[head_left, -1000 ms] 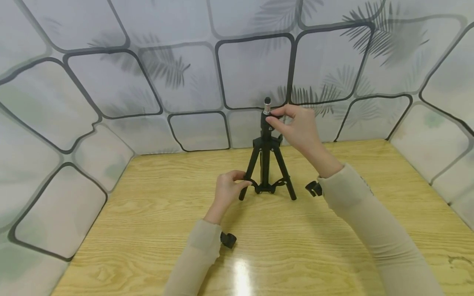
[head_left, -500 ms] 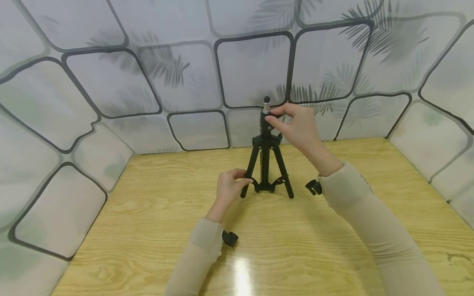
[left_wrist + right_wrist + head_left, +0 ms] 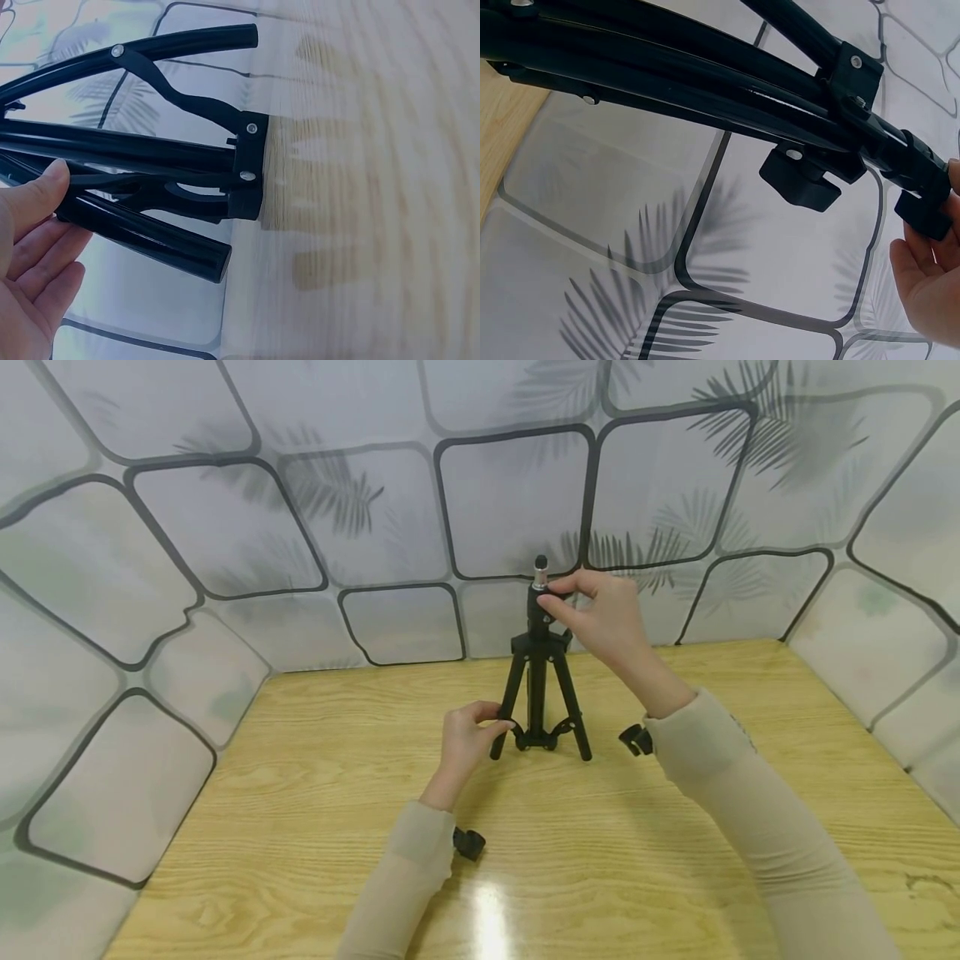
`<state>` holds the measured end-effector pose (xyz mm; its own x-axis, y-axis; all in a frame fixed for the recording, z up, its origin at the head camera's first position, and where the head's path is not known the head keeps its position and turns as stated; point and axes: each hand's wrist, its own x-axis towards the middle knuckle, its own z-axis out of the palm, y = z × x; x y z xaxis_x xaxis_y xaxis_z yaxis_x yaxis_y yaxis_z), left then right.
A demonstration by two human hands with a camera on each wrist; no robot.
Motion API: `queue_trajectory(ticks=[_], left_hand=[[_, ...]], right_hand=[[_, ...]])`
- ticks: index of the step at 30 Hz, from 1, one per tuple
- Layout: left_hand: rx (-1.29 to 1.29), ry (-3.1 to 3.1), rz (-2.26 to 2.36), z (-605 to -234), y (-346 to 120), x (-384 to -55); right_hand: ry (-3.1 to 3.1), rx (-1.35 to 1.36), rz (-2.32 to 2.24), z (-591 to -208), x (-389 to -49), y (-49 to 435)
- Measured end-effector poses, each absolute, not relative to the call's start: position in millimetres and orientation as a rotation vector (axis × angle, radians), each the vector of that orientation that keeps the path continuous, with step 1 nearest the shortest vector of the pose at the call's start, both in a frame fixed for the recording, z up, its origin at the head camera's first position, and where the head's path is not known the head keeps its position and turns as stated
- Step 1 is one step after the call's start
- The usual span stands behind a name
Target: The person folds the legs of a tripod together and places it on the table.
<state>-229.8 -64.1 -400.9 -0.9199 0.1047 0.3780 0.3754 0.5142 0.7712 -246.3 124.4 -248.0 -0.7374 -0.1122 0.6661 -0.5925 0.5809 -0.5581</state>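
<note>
A small black tripod (image 3: pixel 537 689) stands upright on the table, its legs partly spread and a silver stud with a dark tip (image 3: pixel 541 572) on top. My left hand (image 3: pixel 467 742) pinches the tripod's left leg near the folding brace. In the left wrist view, the thumb lies on that leg (image 3: pixel 161 240) and the fingers sit behind it. At the top, my right hand (image 3: pixel 606 617) holds the upper collar between thumb and fingers. The right wrist view shows these fingers at a black knob (image 3: pixel 924 216); a second knob (image 3: pixel 801 178) sits lower down. The right fingertips are partly hidden.
The wooden table (image 3: pixel 315 827) extends around the tripod. A patterned cloth backdrop (image 3: pixel 397 518) rises close behind it and at both sides. Black wrist-camera mounts (image 3: pixel 470 843) stick out near both sleeves.
The tripod's feet have drawn slightly closer together. My left hand has shifted a little to the right with the left leg. The right hand stays at the top.
</note>
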Motion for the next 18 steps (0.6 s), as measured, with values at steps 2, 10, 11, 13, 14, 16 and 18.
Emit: queue_trajectory(ticks=[2, 10, 11, 13, 14, 16, 18], left_hand=[[-0.397, -2.476, -1.368, -400.5, -63.7, -229.5], [-0.390, -2.474, -1.362, -400.3, -60.9, -230.2], [-0.386, -2.474, -1.364, -400.5, -60.6, -230.4], [-0.387, -2.470, -1.359, -401.3, -60.0, -231.0], [-0.389, -2.464, -1.359, -401.8, -59.6, -231.3], [-0.401, -2.446, -1.357, -402.5, -58.9, -231.8], [-0.422, -2.422, -1.351, -403.3, -58.3, -232.3]], right_hand=[[-2.229, 0.561, 1.077, -248.0, -246.0, 124.1], [-2.217, 0.569, 1.060, -249.5, -247.6, 124.7], [-2.216, 0.570, 1.058, -249.5, -247.7, 124.6], [-2.211, 0.572, 1.055, -249.6, -247.3, 124.4], [-2.209, 0.573, 1.054, -249.8, -247.3, 124.5], [-2.207, 0.575, 1.055, -249.3, -246.6, 124.2], [-2.204, 0.576, 1.059, -249.2, -246.4, 124.4]])
